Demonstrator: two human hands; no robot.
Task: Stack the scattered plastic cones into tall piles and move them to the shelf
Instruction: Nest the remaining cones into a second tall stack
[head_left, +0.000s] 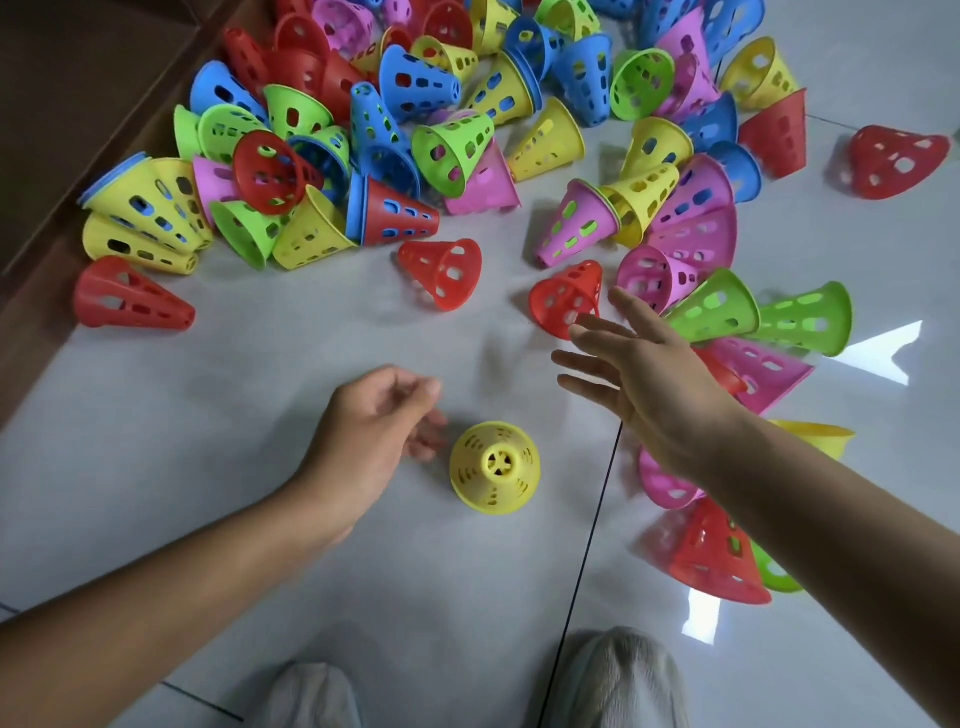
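A yellow perforated cone (494, 467) stands upright on the pale tiled floor, seen from above. My left hand (371, 421) hovers just left of it with loosely curled fingers, holding nothing. My right hand (644, 384) is stretched out flat with spread fingers, its fingertips close to a red cone (563, 304) lying on its side. Another red cone (441, 270) lies a little further left. Many cones in red, yellow, green, blue and pink (395, 130) lie scattered across the floor beyond.
A brown wooden surface (78, 130) runs along the left edge beside the cones. More cones lie under and right of my right arm, among them a red cone (719, 556). My knees (618, 675) show at the bottom.
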